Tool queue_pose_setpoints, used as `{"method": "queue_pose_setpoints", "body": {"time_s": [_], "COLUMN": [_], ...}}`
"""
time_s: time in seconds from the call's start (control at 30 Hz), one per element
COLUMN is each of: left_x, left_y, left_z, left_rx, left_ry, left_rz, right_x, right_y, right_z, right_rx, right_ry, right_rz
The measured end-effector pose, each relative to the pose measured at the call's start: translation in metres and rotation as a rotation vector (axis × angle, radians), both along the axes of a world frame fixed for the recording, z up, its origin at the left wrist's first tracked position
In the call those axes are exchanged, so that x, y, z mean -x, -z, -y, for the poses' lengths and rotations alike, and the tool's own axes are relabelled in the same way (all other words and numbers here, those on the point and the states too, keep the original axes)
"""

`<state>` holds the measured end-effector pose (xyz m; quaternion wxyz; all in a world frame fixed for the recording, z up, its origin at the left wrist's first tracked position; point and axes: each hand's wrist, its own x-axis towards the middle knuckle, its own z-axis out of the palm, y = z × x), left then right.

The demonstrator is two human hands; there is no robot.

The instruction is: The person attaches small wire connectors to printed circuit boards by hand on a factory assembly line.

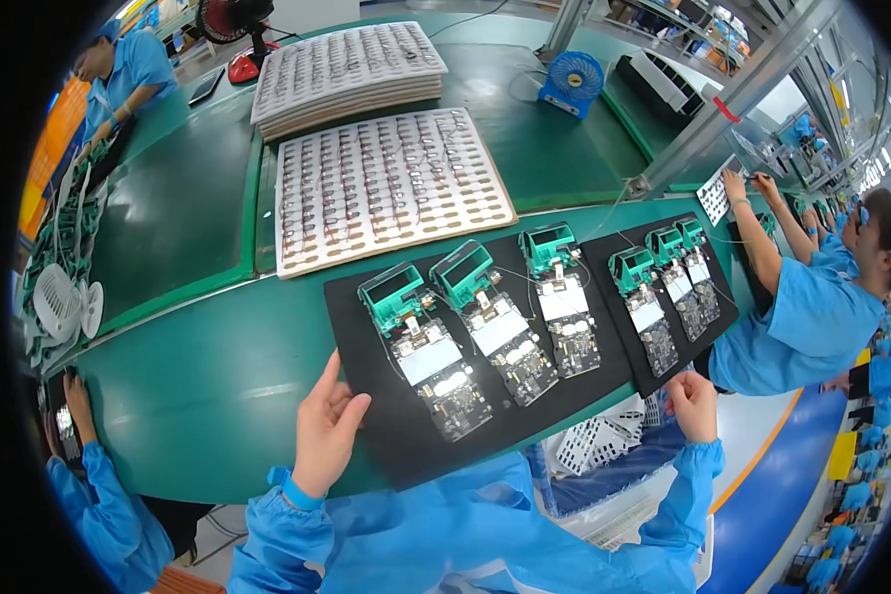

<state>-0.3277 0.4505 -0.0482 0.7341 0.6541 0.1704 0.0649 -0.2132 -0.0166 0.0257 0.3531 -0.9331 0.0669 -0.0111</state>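
Two black mats lie side by side on the green bench in front of me. On the left mat (366,346) rest three bare circuit boards (444,391), each joined to a green plastic housing (462,272). The right mat (619,337) carries three similar boards (658,342) with green housings. My left hand (329,431) is beside the left mat's left edge, index finger touching it, thumb spread away and nothing seen in the palm. At the front edge of the right mat, my right hand (691,404) has its fingers closed on the mat's edge; the fingertips are partly hidden.
Behind the mats lies a white tray (386,188) with rows of small wired parts, and a tray stack (346,74) stands farther back. A blue fan (572,81) is beyond. Co-workers sit left and right. Below the bench is a blue bin (604,485) holding white perforated sheets.
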Motion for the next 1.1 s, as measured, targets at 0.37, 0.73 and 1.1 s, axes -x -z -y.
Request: {"method": "queue_pose_setpoints", "body": {"time_s": [0.37, 0.73, 1.1], "left_x": [0.006, -0.017, -0.125], "left_y": [-0.007, -0.035, -0.023], "left_z": [0.001, -0.010, -0.044], "left_rx": [-0.073, -0.744, -1.014], "left_ry": [-0.102, -0.163, -0.057], "left_rz": [-0.069, 0.054, 0.443], "right_x": [-0.135, -0.328, -0.402], "right_y": [-0.061, -0.012, -0.038], "right_z": [-0.161, -0.270, -0.323], "right_rx": [0.088, 0.418, 0.786], "right_ry": [-0.654, -0.478, -0.489], "right_rz": [0.460, 0.503, 0.105]}}
